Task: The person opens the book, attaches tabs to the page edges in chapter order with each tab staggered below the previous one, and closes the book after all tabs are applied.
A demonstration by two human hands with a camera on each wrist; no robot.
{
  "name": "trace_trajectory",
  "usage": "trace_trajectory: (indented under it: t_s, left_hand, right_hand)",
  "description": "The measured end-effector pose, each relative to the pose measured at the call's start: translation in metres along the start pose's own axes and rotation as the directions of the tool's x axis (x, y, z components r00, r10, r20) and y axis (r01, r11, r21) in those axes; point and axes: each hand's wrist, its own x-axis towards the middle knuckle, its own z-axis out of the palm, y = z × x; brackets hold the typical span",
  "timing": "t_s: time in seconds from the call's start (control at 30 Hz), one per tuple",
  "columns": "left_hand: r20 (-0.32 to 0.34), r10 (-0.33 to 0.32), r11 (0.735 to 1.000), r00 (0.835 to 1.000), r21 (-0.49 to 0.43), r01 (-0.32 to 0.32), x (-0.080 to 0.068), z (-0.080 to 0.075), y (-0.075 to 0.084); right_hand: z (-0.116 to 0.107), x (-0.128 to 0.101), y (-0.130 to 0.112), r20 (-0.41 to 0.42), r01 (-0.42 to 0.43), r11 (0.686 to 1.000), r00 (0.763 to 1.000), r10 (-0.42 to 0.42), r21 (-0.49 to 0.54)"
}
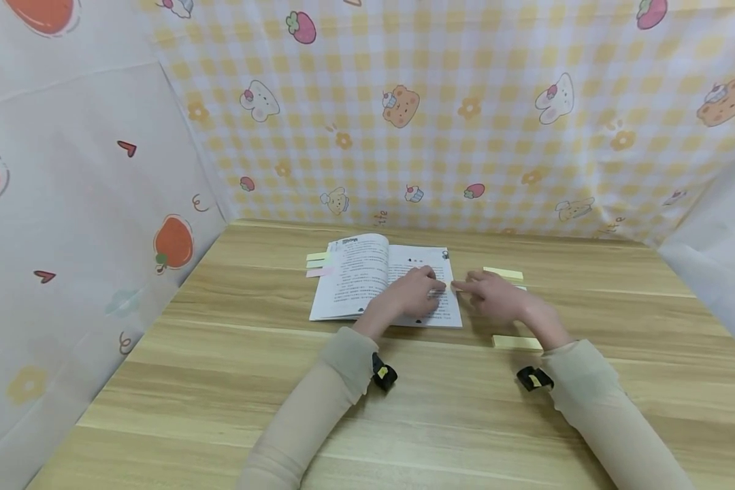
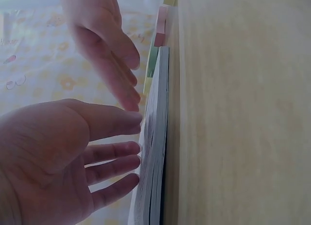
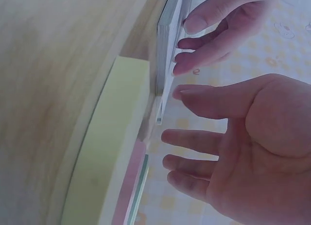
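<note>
A book [image 1: 356, 275] lies spread on the table, its left page curving up toward the spine. My left hand [image 1: 412, 294] rests over the right page with loosely bent fingers; in the left wrist view its fingertips touch the paper. At that page's outer edge is my right hand [image 1: 496, 297], index finger reaching toward the left fingers. The right thumb [image 3: 204, 96] is close to the edge, the other fingers spread. A small pale strip [image 3: 159, 119] juts past the book there; what it is, I cannot tell. Yellow, green and pink sticky tabs [image 1: 318, 264] stick out from the left page.
Right of the book lie a yellow sticky-note pad [image 1: 503, 273] at the back and another yellow pad [image 1: 517, 342] nearer me. Pink and green pads [image 3: 130, 186] show between them in the right wrist view. Patterned cloth [image 1: 465, 136] hangs behind the wooden table [image 1: 220, 395].
</note>
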Motion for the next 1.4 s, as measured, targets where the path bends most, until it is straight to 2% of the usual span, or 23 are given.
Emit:
trace_trajectory:
  t_s: [0.23, 0.37, 0.93, 1.23, 1.4]
  left_hand:
    - [0.009, -0.010, 0.995, 1.000, -0.103, 0.011, 0.002, -0.001, -0.004]
    - [0.000, 0.001, 0.992, 1.000, -0.125, -0.001, 0.000, -0.001, -0.005]
    - [-0.083, -0.029, 0.995, 0.996, -0.098, 0.021, -0.016, -0.002, -0.008]
    - [-0.179, -0.037, 0.999, 0.983, -0.030, 0.033, -0.025, -0.006, -0.006]
    - [-0.200, -0.058, 0.998, 0.978, -0.040, 0.051, -0.031, -0.011, -0.006]
  right_hand:
    - [-0.003, -0.001, -0.001, -0.009, -0.032, 0.997, 0.999, 0.033, 0.072]
    - [-0.004, -0.002, -0.002, -0.007, -0.069, 0.992, 0.998, 0.070, 0.109]
    - [-0.007, -0.003, -0.010, -0.090, -0.080, 0.987, 0.992, 0.093, 0.136]
    - [-0.009, -0.007, -0.013, -0.131, -0.068, 0.990, 0.988, 0.085, 0.127]
    - [-0.010, -0.008, -0.014, -0.158, -0.048, 0.990, 0.985, 0.069, 0.133]
